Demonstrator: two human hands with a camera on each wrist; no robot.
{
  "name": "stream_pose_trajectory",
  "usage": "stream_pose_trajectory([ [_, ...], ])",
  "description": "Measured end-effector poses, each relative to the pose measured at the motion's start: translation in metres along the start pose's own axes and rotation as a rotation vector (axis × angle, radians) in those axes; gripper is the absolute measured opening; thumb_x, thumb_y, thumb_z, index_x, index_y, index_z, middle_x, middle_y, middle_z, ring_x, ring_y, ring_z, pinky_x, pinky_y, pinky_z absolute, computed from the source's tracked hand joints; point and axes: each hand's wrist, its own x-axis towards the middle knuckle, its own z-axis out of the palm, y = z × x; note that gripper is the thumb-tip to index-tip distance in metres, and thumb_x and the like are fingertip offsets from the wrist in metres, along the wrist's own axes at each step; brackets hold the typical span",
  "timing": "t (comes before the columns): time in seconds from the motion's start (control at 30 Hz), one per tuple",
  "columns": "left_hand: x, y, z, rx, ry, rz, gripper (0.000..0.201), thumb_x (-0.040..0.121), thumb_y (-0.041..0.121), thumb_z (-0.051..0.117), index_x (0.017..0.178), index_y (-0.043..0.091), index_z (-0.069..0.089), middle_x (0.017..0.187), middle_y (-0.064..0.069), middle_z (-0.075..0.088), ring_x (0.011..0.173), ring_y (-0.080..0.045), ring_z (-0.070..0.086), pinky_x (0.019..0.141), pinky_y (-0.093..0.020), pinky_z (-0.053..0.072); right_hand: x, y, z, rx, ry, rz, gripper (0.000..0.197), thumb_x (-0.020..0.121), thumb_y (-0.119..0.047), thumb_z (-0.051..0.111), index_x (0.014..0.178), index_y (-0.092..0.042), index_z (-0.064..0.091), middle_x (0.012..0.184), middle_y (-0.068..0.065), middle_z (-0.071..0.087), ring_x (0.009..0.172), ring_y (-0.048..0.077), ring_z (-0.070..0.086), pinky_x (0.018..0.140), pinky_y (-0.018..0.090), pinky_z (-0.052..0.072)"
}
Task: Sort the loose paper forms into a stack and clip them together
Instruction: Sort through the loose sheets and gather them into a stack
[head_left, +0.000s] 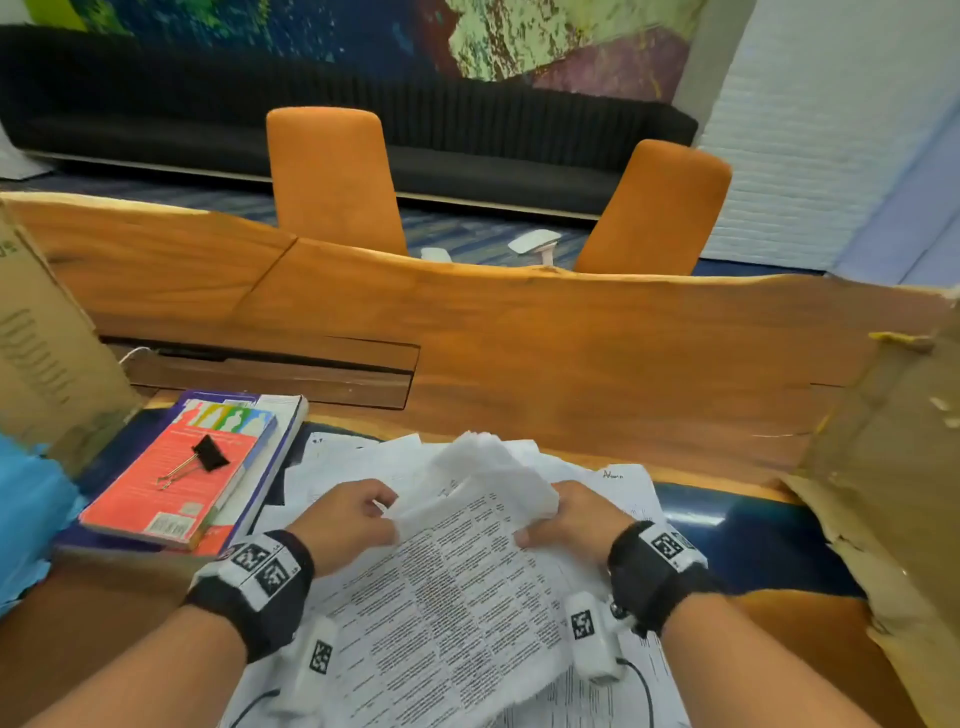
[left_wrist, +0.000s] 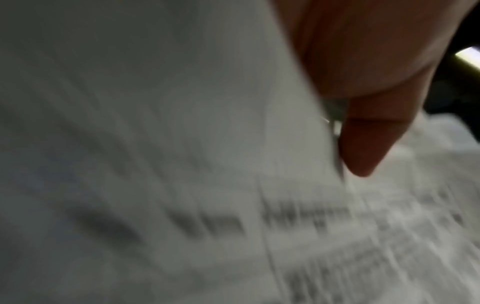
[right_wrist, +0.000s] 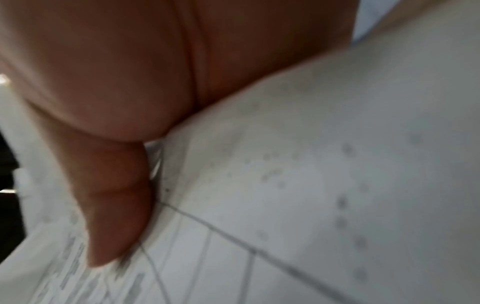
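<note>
Thin white printed forms (head_left: 447, 587), their edges ragged and their far end crumpled, lie in a loose heap on the glossy wood-grain worktop (head_left: 571, 364). The left hand (head_left: 345, 519) and right hand (head_left: 576, 517) each curl round a side edge, lifting the top sheets. A black binder clip (head_left: 205, 457) rests on a red paperback (head_left: 176, 483), to the left.

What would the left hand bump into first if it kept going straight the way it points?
Probably nothing beyond paper: the left hand already grips the held sheets, pointing away and rightward. Past them lie more loose forms, then bare table. Depth is unclear.
</note>
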Motion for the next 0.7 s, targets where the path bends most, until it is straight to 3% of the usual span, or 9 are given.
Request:
stream_pose_trajectory([
  [0.1,0.005,-0.032,-0.003,-0.109,0.168,-0.164,0.038,0.083,0.026,0.079,0.113,0.017,0.058,0.104,-0.008,0.067,0.082,-0.021,0.062,0.065,-0.027,0.045,0.005,0.06,0.017,0.015,-0.039,0.232,0.024,0.071,-0.03,0.078,0.088,-0.014,0.071,0.087,0.003,0.072,0.088,0.025,0.067,0.089,0.042,0.053],
  [0.17,0.0,-0.058,0.0,-0.076,0.278,-0.3,0.028,0.088,0.027,0.075,0.105,0.011,0.06,0.108,-0.014,0.066,0.084,-0.024,0.061,0.071,-0.031,0.049,-0.002,0.082,0.026,0.114,-0.015,0.359,0.024,0.071,-0.029,0.078,0.085,-0.013,0.067,0.093,0.005,0.07,0.094,0.026,0.065,0.094,0.042,0.051],
  [0.23,-0.016,-0.075,0.011,0.094,0.184,-0.376,0.027,0.095,0.03,0.067,0.101,0.004,0.063,0.1,-0.013,0.066,0.092,-0.029,0.063,0.084,-0.033,0.05,-0.009,0.086,0.03,0.29,0.027,0.406,0.011,0.08,-0.014,0.074,0.086,-0.008,0.066,0.1,0.015,0.071,0.095,0.03,0.065,0.094,0.041,0.05],
  [0.27,-0.023,-0.083,0.018,0.157,0.131,-0.408,0.031,0.096,0.032,0.064,0.103,0.002,0.064,0.098,-0.012,0.065,0.096,-0.031,0.065,0.082,-0.031,0.049,-0.011,0.085,0.029,0.346,0.019,0.413,0.011,0.08,-0.01,0.074,0.088,-0.005,0.067,0.1,0.018,0.072,0.091,0.03,0.067,0.089,0.04,0.053],
  [0.37,-0.044,-0.096,0.038,-0.092,0.184,-0.535,0.048,0.085,0.04,0.076,0.108,0.002,0.056,0.091,-0.008,0.061,0.085,-0.029,0.06,0.071,-0.032,0.042,-0.01,0.081,0.027,0.348,-0.063,0.356,0.042,0.063,-0.019,0.077,0.101,-0.002,0.07,0.094,0.017,0.075,0.088,0.035,0.071,0.088,0.047,0.056],
  [0.5,-0.05,-0.102,0.039,-0.25,0.267,-0.558,0.104,0.067,0.048,0.084,0.149,0.006,0.036,0.145,-0.015,0.051,0.121,-0.031,0.054,0.1,-0.039,0.044,-0.014,0.074,0.027,0.511,-0.072,0.223,0.061,0.053,-0.023,0.081,0.109,-0.002,0.07,0.104,0.021,0.073,0.097,0.041,0.07,0.093,0.057,0.052],
  [0.57,-0.054,-0.094,0.033,-0.353,0.302,-0.536,0.091,0.079,0.034,0.084,0.151,0.004,0.037,0.146,-0.017,0.052,0.124,-0.035,0.056,0.109,-0.045,0.04,-0.02,0.071,0.023,0.685,-0.054,0.147,0.06,0.051,-0.016,0.084,0.107,-0.001,0.071,0.108,0.027,0.07,0.1,0.046,0.067,0.092,0.06,0.051],
  [0.63,-0.053,-0.087,0.025,-0.528,0.297,-0.482,0.053,0.088,0.017,0.076,0.133,-0.004,0.057,0.111,-0.017,0.074,0.092,-0.032,0.068,0.099,-0.051,0.048,-0.022,0.072,0.016,0.869,-0.042,0.098,0.063,0.051,-0.007,0.085,0.11,0.002,0.068,0.112,0.032,0.067,0.102,0.051,0.065,0.092,0.064,0.049],
  [0.7,-0.051,-0.076,0.017,-0.741,0.221,-0.403,0.032,0.09,0.01,0.069,0.118,-0.005,0.066,0.093,-0.018,0.079,0.086,-0.036,0.072,0.086,-0.048,0.055,-0.021,0.077,0.009,1.014,-0.034,0.061,0.07,0.054,-0.001,0.085,0.12,0.006,0.061,0.119,0.035,0.062,0.108,0.054,0.061,0.096,0.071,0.042],
])
